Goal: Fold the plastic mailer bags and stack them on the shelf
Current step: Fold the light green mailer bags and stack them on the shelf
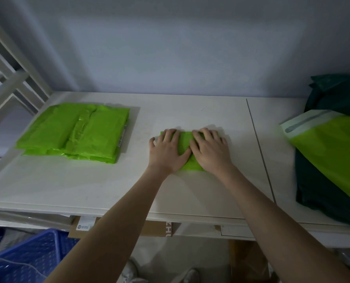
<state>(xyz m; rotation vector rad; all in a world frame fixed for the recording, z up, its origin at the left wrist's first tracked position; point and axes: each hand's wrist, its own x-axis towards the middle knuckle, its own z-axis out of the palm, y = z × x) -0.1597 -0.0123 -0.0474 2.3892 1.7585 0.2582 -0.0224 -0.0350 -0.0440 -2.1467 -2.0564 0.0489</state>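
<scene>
Green folded bag [185, 144]: a small bright-green plastic packet lying flat on the white shelf [108, 184], about the middle of the board, most of it covered by the two hands.
Left hand [166, 150]: lies palm down on the left part of the folded bag, fingers straight and spread, pressing it flat; the thumb points left and rests off the bag's edge. It grasps nothing.
Right hand [210, 149]: lies palm down on the right part of the same bag, fingers straight and slightly spread, pressing down; its thumb side touches the left hand's thumb side near the bag's middle. It grasps nothing either.
Forearms: both bare, reaching up from the bottom of the view to the shelf.
Stack of folded bags [76, 133]: bright-green packets piled flat on the left part of the shelf, well apart from the hands; the top layer shows wrinkled folds, and a lower layer peeks out at the front edge.
Unfolded bags [331, 148]: a pile at the right end of the shelf, a light-green bag with a pale strip at its end lying on top of dark-green ones.
Wall [170, 48]: plain and pale, right behind the shelf.
Blue crate [27, 256]: plastic mesh, below the shelf at lower left.
Cardboard [155, 229]: brown sheets tucked under the shelf's front edge.
</scene>
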